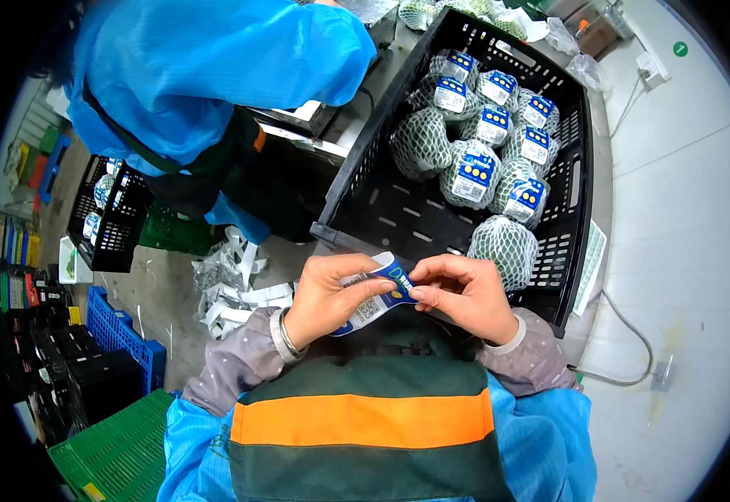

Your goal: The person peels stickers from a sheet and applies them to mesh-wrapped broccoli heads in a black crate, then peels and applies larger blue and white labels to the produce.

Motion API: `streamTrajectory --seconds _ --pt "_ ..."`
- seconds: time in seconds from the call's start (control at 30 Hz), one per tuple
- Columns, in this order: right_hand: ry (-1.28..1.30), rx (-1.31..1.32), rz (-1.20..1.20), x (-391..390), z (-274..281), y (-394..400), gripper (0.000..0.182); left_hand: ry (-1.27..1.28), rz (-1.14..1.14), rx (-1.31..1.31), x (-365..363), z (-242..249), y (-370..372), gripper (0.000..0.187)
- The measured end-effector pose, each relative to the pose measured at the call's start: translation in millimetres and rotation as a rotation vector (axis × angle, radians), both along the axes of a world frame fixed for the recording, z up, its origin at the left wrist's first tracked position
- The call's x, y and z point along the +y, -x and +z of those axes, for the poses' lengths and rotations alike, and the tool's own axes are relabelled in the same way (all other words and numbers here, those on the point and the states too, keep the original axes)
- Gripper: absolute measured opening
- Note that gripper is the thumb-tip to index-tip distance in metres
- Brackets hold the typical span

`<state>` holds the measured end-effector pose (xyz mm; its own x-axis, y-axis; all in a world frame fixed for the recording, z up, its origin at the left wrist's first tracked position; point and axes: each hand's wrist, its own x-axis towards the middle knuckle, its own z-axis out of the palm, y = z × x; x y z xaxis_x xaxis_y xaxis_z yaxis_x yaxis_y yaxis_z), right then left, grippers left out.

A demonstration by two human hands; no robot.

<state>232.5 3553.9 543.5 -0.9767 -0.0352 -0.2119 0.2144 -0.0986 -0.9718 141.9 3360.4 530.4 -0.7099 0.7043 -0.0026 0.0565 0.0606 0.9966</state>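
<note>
Both hands hold one blue-and-white printed label with a QR code, in front of my chest. My left hand pinches its upper left part between thumb and fingers. At the label's right end, the fingertips of my right hand are pinched together on it. Just beyond my hands stands a black plastic crate with round fruits in white foam nets. Several carry blue-and-white labels, such as this netted fruit. No label shows on the near netted fruit or on the left netted fruit.
A co-worker in a blue smock stands at left, beside a metal work table. Torn white strips lie on the floor. A smaller black crate, blue crate and green crate stand left. A white wall borders the right.
</note>
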Motion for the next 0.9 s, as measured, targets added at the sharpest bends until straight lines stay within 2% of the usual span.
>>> streamTrajectory --seconds 0.1,0.17,0.27,0.33,0.43,0.47,0.5,0.57,0.63,0.7,0.73,0.77,0.8,0.83,0.9 --pt "0.111 -0.067 0.062 4.7 3.6 7.7 0.033 -0.053 -0.085 0.036 -3.2 1.3 0.2 0.013" --pt "0.123 -0.132 0.125 9.7 13.3 15.4 0.032 -0.022 -0.188 0.149 -6.0 8.4 3.8 0.014" --pt "0.01 -0.11 0.187 8.2 19.7 15.5 0.023 -0.061 -0.104 0.126 -5.8 7.5 0.0 0.016" --pt "-0.053 -0.024 0.13 0.6 16.0 14.3 0.02 -0.055 -0.024 0.139 -7.5 -2.8 -2.4 0.023" --pt "-0.177 -0.103 0.168 3.3 20.7 25.9 0.016 -0.095 0.146 -0.145 -5.1 10.5 -8.9 0.041" --pt "-0.202 -0.023 0.192 7.3 19.2 33.3 0.013 -0.067 0.125 -0.157 -9.0 14.1 -6.7 0.059" --pt "-0.285 0.069 0.179 17.2 22.3 49.2 0.011 0.003 0.155 -0.132 -17.6 3.0 -5.2 0.05" --pt "-0.478 0.085 0.073 68.4 15.2 105.3 0.012 0.083 0.11 0.024 -41.4 -7.1 -0.7 0.034" --pt "-0.922 0.39 0.008 110.4 -1.4 159.5 0.017 0.416 0.032 -0.153 -71.0 8.2 2.5 0.023" --pt "-1.158 0.524 0.037 109.1 -14.2 191.7 0.023 0.303 -0.02 -0.058 -96.8 -5.0 -0.2 0.024" --pt "-1.266 0.491 0.131 108.8 -30.4 207.8 0.032 0.272 -0.016 -0.11 -103.0 -9.5 -5.0 0.024" --pt "-1.527 0.436 0.162 106.3 -46.1 211.8 0.037 0.246 0.001 -0.163 -111.6 -13.8 -12.0 0.024" --pt "-1.685 0.203 0.216 101.2 -48.5 211.8 0.051 0.304 0.018 0.002 -121.0 -18.0 -16.9 0.024" --pt "-1.689 0.194 0.194 114.8 -65.2 219.8 0.058 0.316 0.068 -0.105 -122.7 -9.2 -24.4 0.024" --pt "-1.688 0.364 0.053 112.1 -65.6 215.2 0.06 0.459 -0.039 0.045 -142.5 -16.8 -33.6 0.027"
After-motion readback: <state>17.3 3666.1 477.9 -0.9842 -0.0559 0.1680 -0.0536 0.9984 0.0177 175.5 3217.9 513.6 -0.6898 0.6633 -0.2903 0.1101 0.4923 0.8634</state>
